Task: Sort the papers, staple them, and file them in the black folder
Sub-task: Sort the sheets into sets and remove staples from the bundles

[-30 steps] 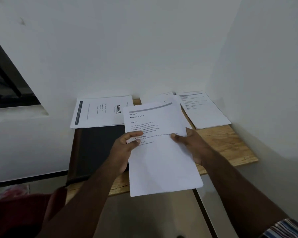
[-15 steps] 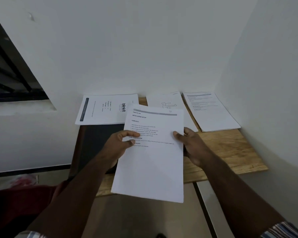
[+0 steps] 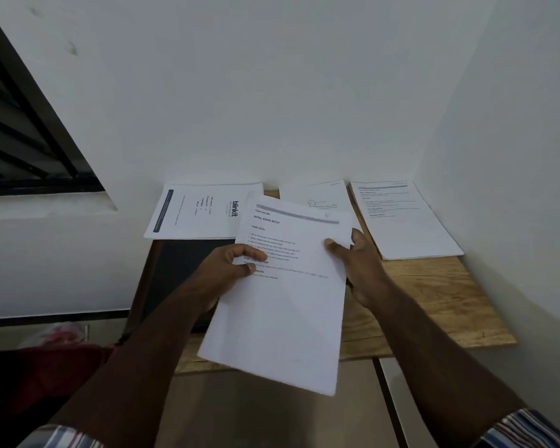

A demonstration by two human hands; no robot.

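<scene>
Both hands grip smooth white rectangular sheets (image 3: pixel 282 305) above the wood-grain table (image 3: pixel 434 302).

Your hands hold printed sheet (image 3: pixel 282 305) up over counter (image 3: pixel 434 305), near edge: left hand (image 3: pixel 227 270) on sheet's left side, right hand (image 3: pixel 358 270) on its right. Folder (image 3: pixel 181 266) lies on counter's left part, behind your left hand. Blinkit sheet (image 3: pixel 201 213) sits at back left, partly over folder's far end. Sketch sheet (image 3: pixel 317 197) back middle, against wall. Text stack (image 3: pixel 404 221) back right, in corner, just beside sketch sheet.
</scene>
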